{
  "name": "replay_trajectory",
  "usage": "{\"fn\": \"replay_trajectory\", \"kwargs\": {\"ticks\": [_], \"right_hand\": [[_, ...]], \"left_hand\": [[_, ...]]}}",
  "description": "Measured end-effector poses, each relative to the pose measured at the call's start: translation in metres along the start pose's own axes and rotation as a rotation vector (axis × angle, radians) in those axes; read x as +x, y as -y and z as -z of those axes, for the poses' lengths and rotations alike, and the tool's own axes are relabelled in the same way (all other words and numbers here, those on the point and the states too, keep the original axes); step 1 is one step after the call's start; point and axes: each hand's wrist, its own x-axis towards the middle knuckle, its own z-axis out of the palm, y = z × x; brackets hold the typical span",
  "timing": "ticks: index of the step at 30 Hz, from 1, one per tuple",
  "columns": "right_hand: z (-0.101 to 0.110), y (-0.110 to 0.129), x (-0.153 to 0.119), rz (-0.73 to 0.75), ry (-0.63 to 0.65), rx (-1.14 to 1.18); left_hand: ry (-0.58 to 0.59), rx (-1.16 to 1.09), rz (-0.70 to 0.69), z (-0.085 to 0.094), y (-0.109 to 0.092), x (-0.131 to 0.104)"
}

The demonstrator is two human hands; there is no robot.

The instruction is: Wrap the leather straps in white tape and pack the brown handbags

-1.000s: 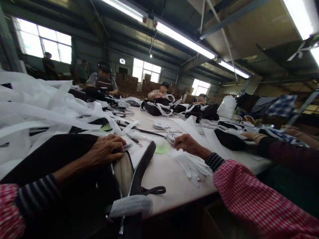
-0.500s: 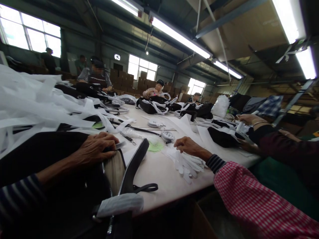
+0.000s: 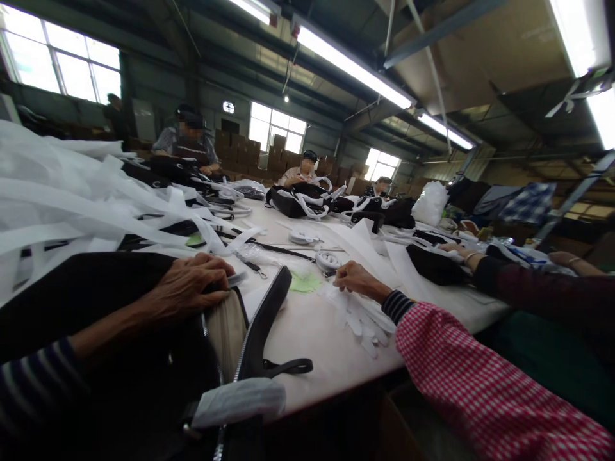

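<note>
My left hand [image 3: 196,282] rests with curled fingers on the upper edge of an open black bag [image 3: 134,365], beside its beige lining [image 3: 229,333]. The fingertips meet the bag's edge near a small clear plastic piece. A silver zipper runs down the opening, and a white-wrapped handle part [image 3: 240,402] lies across the front. Over the table, my right hand [image 3: 353,278] has its fingers pinched together above white gloves [image 3: 368,323]; anything between the fingertips is too small to make out. A light green sheet [image 3: 305,282] lies to its left.
White strips [image 3: 86,198] are heaped at the left. Black bags with white-wrapped handles [image 3: 307,200] lie farther back on the table [image 3: 327,358]. A co-worker's hand [image 3: 459,251] touches a black bag [image 3: 435,264] at the right. More people sit across the table.
My right hand has shifted slightly left over the gloves. The co-worker's hand at the right has lowered and moved left to the black bag. My left hand stays on the bag.
</note>
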Motion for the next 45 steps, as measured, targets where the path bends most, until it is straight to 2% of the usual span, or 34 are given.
{"fn": "replay_trajectory", "kwargs": {"ticks": [5,12,16,20,30,36,40,45], "right_hand": [[0.007,0.0,0.009,-0.008,-0.056,0.081],[-0.007,0.015,0.042,-0.019,0.071,0.064],[-0.011,0.015,0.048,-0.052,0.05,0.054],[-0.006,0.005,0.038,-0.058,0.003,0.114],[0.006,-0.003,0.0,0.02,0.021,0.322],[0.011,-0.009,-0.019,0.006,0.137,0.375],[0.006,-0.008,-0.021,-0.024,0.156,0.352],[-0.004,-0.007,-0.006,-0.038,0.127,0.234]], "left_hand": [[-0.005,0.007,0.003,0.001,-0.003,0.0],[-0.011,0.036,0.007,0.001,-0.001,0.001],[0.002,0.033,0.018,0.003,-0.002,0.0],[0.026,0.005,0.013,0.006,-0.004,0.0],[0.016,0.004,0.021,0.006,-0.004,0.0],[0.006,0.006,0.005,0.003,-0.002,0.001],[-0.004,0.009,-0.005,0.002,0.0,0.001],[0.01,0.025,-0.005,0.003,0.0,0.002]]}}
